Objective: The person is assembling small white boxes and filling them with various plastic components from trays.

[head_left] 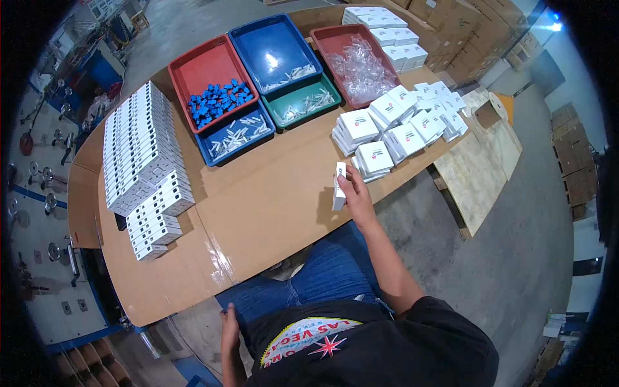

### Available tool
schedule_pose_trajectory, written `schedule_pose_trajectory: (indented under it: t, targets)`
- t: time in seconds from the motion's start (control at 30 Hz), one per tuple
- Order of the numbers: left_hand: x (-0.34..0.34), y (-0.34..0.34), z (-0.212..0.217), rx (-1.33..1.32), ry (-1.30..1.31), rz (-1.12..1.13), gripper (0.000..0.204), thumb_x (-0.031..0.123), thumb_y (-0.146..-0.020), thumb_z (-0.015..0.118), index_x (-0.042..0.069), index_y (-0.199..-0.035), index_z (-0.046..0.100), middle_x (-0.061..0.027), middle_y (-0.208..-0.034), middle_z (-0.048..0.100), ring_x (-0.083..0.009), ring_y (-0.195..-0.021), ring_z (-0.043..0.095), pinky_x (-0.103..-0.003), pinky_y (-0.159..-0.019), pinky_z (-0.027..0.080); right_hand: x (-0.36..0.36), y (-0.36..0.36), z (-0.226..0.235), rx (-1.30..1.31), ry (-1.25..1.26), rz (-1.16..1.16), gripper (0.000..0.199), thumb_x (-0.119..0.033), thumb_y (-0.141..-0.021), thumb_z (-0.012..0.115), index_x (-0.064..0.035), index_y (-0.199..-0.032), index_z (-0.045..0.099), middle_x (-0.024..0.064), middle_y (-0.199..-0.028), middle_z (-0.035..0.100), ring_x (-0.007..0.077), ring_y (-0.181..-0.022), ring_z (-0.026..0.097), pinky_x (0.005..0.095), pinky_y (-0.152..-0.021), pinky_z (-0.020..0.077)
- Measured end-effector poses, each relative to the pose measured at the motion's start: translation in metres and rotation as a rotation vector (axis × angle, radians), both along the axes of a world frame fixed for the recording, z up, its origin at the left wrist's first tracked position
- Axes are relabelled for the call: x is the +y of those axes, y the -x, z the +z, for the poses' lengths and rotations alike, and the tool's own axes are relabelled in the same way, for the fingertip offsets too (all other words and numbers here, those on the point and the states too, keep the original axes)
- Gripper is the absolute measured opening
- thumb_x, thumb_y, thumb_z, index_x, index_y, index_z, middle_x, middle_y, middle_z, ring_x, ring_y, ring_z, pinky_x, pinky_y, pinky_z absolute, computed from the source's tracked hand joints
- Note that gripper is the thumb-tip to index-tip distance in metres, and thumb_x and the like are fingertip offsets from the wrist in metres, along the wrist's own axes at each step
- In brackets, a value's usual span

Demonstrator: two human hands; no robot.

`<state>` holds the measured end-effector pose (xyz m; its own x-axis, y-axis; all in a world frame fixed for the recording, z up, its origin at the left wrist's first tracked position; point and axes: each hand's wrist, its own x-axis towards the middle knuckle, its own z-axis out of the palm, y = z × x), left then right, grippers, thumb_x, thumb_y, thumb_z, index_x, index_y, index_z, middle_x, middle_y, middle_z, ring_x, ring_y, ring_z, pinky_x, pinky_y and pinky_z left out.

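1. Head view: our right hand [354,189] has one small white box [339,188], over the desk [271,222] near its close edge, just this side of the pile of white boxes [407,138].
2. We judge the step in hand to be handling this single box; whether it touches the desk, we cannot tell.
3. The next move, as we judge it, calls for a steady hold and care not to knock the nearest boxes in the pile.
4. Our right hand is closed only as far as the box's thickness allows, thumb and fingers gripping it with a narrow face turned up.
5. Our left hand [229,330] hangs below the desk edge beside the jeans [338,261]; we see nothing in it, but cannot tell how far open it is.
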<state>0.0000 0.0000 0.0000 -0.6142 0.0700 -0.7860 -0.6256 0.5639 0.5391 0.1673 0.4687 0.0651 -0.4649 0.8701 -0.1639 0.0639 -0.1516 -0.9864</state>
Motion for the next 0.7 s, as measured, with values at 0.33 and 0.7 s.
schedule_pose_trajectory:
  t: [0.33, 0.7]
  targets:
    - [0.096, -0.006, 0.136, 0.170, -0.440, -0.439, 0.037, 0.022, -0.104, 0.061, -0.008, -0.126, 0.058, -0.0190, -0.131, 0.064, -0.0256, -0.125, 0.060, -0.034, -0.104, 0.047, -0.015, 0.022, 0.001, 0.080, 0.015, 0.083, 0.047, -0.040, -0.105, 0.058, -0.0086, -0.140, 0.053, 0.0036, -0.116, 0.061, 0.0084, -0.091, 0.058, 0.0236, -0.066, 0.0492]
    - [0.288, -0.032, 0.120, 0.745, -1.006, -0.532, 0.070, 0.053, -0.110, 0.033, -0.001, -0.155, 0.038, -0.0203, -0.152, 0.045, -0.0284, -0.142, 0.044, -0.040, -0.119, 0.031, -0.065, 0.044, 0.035, 0.104, -0.061, 0.181, 0.052, -0.046, -0.111, 0.041, -0.0026, -0.136, 0.055, 0.0079, -0.113, 0.066, 0.0118, -0.095, 0.062, 0.0299, -0.075, 0.0531]
